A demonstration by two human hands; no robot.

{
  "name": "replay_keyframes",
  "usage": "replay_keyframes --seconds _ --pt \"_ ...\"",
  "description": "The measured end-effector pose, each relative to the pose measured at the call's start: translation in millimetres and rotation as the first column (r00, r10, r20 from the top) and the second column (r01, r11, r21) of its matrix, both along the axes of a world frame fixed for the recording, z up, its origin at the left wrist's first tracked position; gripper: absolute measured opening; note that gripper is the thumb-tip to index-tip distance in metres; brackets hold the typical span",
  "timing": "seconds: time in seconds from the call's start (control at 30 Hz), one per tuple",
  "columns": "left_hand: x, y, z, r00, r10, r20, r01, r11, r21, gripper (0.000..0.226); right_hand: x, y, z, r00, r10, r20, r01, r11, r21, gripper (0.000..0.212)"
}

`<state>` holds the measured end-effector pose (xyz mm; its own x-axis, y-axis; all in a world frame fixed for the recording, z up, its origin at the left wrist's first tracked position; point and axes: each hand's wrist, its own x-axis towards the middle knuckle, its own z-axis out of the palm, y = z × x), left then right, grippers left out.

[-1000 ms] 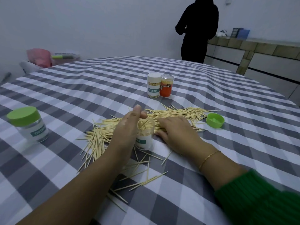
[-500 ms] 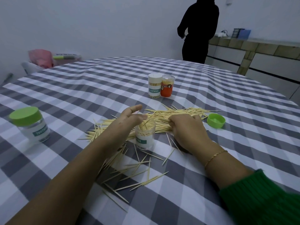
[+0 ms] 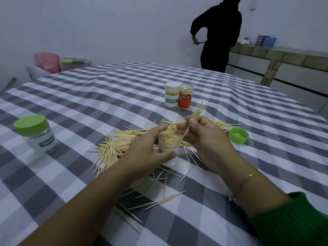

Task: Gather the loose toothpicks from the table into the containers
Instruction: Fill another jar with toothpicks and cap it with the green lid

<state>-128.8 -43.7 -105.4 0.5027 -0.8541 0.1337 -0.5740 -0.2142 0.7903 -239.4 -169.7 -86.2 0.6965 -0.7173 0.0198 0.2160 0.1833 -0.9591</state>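
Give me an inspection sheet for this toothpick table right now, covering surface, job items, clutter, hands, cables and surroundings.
Surface: table under a grey and white checked cloth.
Job's things: loose toothpicks scattered around the hands; open jar partly filled; green-lidded jar at left, closed; white-capped jar and orange jar touching, farther back; loose green lid at right.
Clutter: nothing seen on the table beyond these.
Hands: left hand grips the open jar; right hand pinches a toothpick bundle above its mouth.
Cables: nothing seen clearly.
Surroundings: a person in black by a tiled counter; pink item at left.
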Motion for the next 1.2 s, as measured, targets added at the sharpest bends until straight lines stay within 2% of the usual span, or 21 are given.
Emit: replay_keyframes --seconds 0.17,0.3,0.37,0.43,0.53,0.63,0.87,1.1,1.2 --pt "-1.4 -3.7 -9.6 0.999 0.038 0.029 -0.038 0.999 -0.017 0.075 0.7 5.1 5.2 0.985 -0.076 0.156 0.078 0.997 -0.006 0.019" --pt "0.2 -4.8 -13.2 0.999 0.045 0.015 -0.045 0.999 -0.012 0.075 1.4 7.5 4.6 0.981 -0.03 0.189 0.028 0.999 0.017 0.019" --pt "0.8 -5.4 -14.0 0.999 0.046 0.011 -0.045 0.999 -0.017 0.075 2.3 9.1 0.6 0.992 0.011 0.127 -0.006 0.999 -0.041 0.018" --pt "0.7 -5.3 -14.0 0.999 0.045 0.013 -0.045 0.999 -0.025 0.076 2.7 10.5 -5.2 0.999 0.034 -0.006 -0.035 0.986 -0.163 0.018" --pt "0.1 -4.5 -13.4 0.999 0.049 0.017 -0.048 0.998 -0.028 0.076 2.3 12.7 -7.6 0.992 0.031 -0.124 -0.058 0.974 -0.22 0.02" --pt "0.0 -4.3 -12.9 0.999 0.044 0.026 -0.043 0.999 -0.022 0.075 3.0 12.8 -9.5 0.984 0.015 -0.179 -0.059 0.967 -0.247 0.022" --pt "-0.3 -4.9 -12.5 1.0 0.006 0.016 -0.006 1.0 -0.024 0.08 4.0 11.8 -15.2 0.968 0.072 -0.239 -0.122 0.972 -0.199 0.023" --pt "1.8 -4.3 -12.7 0.999 0.024 0.028 -0.023 1.0 -0.021 0.075 -9.7 10.4 -0.6 0.919 0.123 -0.375 -0.277 0.877 -0.393 0.039" --pt "2.0 -4.2 -10.6 0.999 0.022 0.037 -0.022 1.0 -0.014 0.074 -14.3 0.6 4.4 0.917 0.039 -0.397 -0.225 0.872 -0.434 0.041"
